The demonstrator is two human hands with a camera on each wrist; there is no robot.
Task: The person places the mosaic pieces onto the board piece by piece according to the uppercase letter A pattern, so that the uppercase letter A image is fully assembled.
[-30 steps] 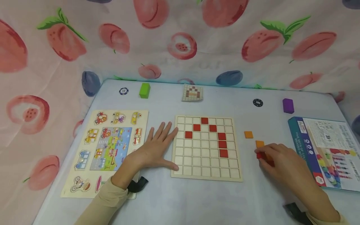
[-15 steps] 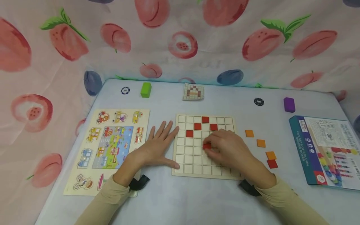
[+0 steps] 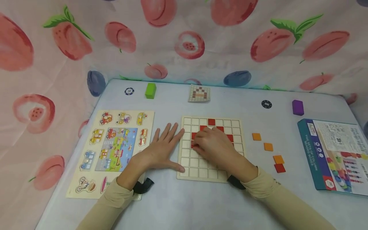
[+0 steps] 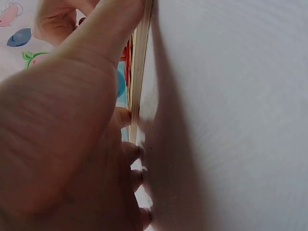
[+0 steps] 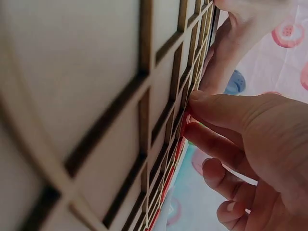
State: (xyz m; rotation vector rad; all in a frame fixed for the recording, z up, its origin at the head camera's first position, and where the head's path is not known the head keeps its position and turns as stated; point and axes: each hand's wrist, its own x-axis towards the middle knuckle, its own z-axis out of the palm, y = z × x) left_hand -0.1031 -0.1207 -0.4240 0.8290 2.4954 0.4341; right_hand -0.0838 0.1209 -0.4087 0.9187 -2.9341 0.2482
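Note:
A wooden grid board (image 3: 198,172) lies on the white table, with several red square tiles (image 3: 211,122) set in its cells. Over the board's left half, my right hand (image 3: 215,147) pinches a red tile (image 3: 193,144) between thumb and fingers, at a cell just below another red one. The right wrist view shows that tile's red edge (image 5: 186,121) at the grid, under the thumb tip. My left hand (image 3: 161,153) lies spread with straight fingers, its thumb and index finger touching the board's left edge. Some tiles on the board are hidden behind my right hand.
Several orange tiles (image 3: 256,136) and a loose red tile lie right of the board. A vehicle puzzle (image 3: 115,150) is at the left, a box (image 3: 339,153) far right. Behind stand a pattern card (image 3: 199,93), green block (image 3: 150,91), purple block (image 3: 297,107) and two chips.
My right hand has picked up a red tile from the loose tiles at the right and carried it left onto the board. The left hand stays at the board's edge.

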